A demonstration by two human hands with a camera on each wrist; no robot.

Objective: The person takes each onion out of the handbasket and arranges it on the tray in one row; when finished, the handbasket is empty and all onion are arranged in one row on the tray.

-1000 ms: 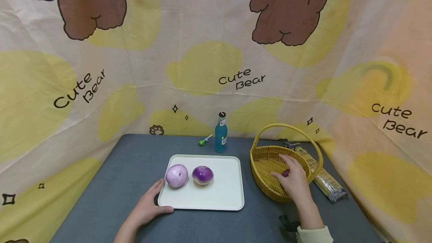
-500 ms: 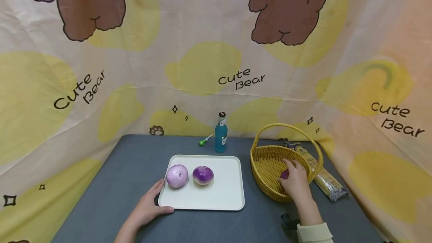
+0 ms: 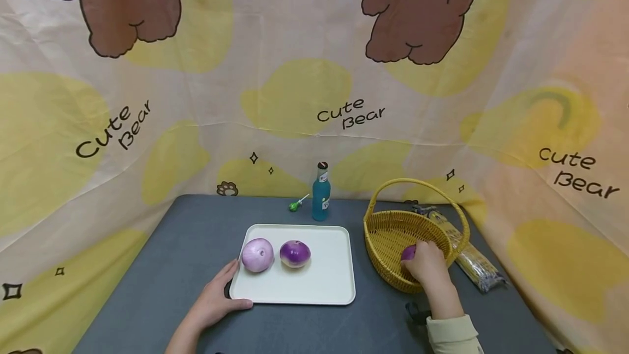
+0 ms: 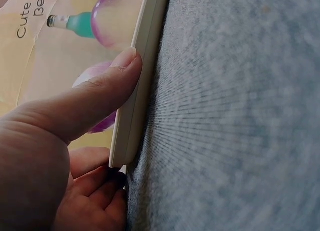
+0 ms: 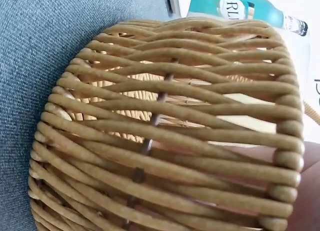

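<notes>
My left hand [image 3: 212, 300] holds the near-left corner of a white tray [image 3: 326, 272], thumb on the near edge and fingers along the left side. In the left wrist view the thumb [image 4: 102, 93] rests against the tray rim [image 4: 131, 106]. On the tray sit a pale purple onion [image 3: 257, 255] and a darker purple-and-white onion [image 3: 295, 254]. My right hand [image 3: 428, 266] reaches into a yellow wicker basket [image 3: 388, 264], fingers curled round a purple onion [image 3: 408, 253], partly hidden by the hand. The basket wall [image 5: 170, 116] hides most of this hand in the right wrist view.
A blue bottle [image 3: 321, 195] stands behind the tray, beside a green lollipop [image 3: 295, 206]. Right of the basket lies a long plastic packet [image 3: 474, 266]. A dark object [image 3: 416, 313] lies near the right forearm. The basket handle [image 3: 417, 181] arches over the basket.
My right hand has moved down into the basket and its fingers have curled from spread to round the purple onion, which has shifted slightly left. The left hand stays at the tray.
</notes>
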